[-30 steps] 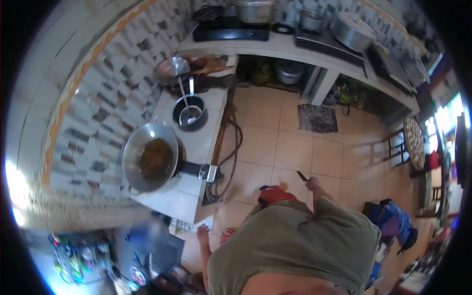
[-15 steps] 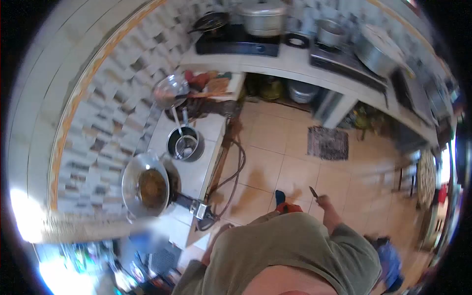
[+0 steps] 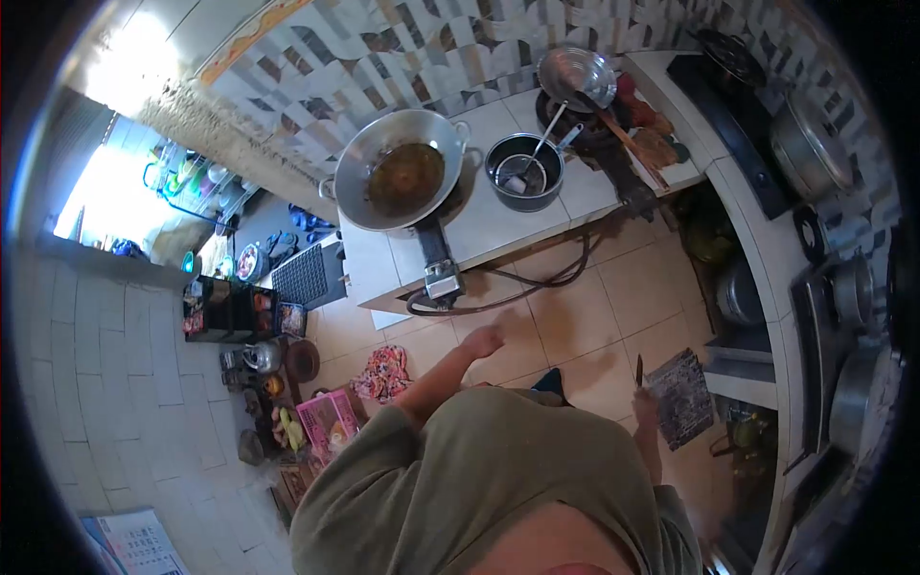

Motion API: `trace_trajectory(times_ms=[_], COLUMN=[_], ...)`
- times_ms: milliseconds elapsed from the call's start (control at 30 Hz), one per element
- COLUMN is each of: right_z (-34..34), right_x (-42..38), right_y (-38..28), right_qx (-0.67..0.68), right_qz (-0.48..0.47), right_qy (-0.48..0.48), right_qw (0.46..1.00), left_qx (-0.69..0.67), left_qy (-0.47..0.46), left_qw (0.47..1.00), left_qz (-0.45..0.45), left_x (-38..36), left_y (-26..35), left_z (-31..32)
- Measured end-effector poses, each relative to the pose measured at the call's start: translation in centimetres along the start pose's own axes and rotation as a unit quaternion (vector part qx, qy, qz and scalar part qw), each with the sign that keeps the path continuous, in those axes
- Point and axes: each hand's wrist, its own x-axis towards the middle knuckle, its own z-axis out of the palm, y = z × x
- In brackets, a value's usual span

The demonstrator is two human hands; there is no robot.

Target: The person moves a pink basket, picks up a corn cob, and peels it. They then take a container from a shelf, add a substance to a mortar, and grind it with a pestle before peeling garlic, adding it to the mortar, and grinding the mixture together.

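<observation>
My right hand (image 3: 646, 401) is closed around a small knife (image 3: 639, 370), blade pointing up in the view, above the floor beside a dark mat. Out in front of my body, my left hand (image 3: 483, 341) hangs over the tiled floor, its fingers curled and too small to read clearly. The counter beyond it carries a wide metal wok (image 3: 356, 182) with brown liquid and a dark pot (image 3: 546, 199) with a ladle (image 3: 549, 139) inside. A shiny metal bowl (image 3: 578, 77) and a wooden utensil (image 3: 631, 144) are further right.
A stove burner valve (image 3: 443, 281) and hose (image 3: 546, 283) stick out from the counter edge. On the floor lie a grey mat (image 3: 678, 398) and a floral cloth (image 3: 383, 374). A pink basket (image 3: 328, 420) and black crates (image 3: 230, 311) stand at left; a gas stove (image 3: 733, 144) is at right.
The view has swung left, bringing the crates, pink basket and floral cloth into sight. My left hand now shows away from my body; the knife is still in my right hand.
</observation>
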Motion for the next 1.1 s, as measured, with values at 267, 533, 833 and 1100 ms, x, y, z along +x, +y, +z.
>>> trace_trajectory(times_ms=[267,533,833,1100], right_z=[14.8,24.2,45.1,71.7], right_x=[0.5,-10.1,-9.8,-14.1], right_y=[-6.8,1.7,-3.2,-8.2], right_qx=[-0.439,-0.485,-0.435,-0.329], right_qz=[-0.213,-0.055,-0.310,-0.471], right_qy=[0.124,0.156,0.233,-0.059], right_qw=[0.864,0.859,0.813,0.817], left_qx=[0.002,-0.187,-0.333,-0.260], left_qy=[-0.091,0.081,0.124,0.183], left_qw=[0.969,0.969,0.899,0.812], left_qz=[-0.229,-0.139,-0.257,-0.489], left_x=[-16.6,-21.4,-31.2,-42.4], left_y=[-14.4,-31.0,-41.7,-41.5], left_z=[1.3,6.3,5.5,3.0])
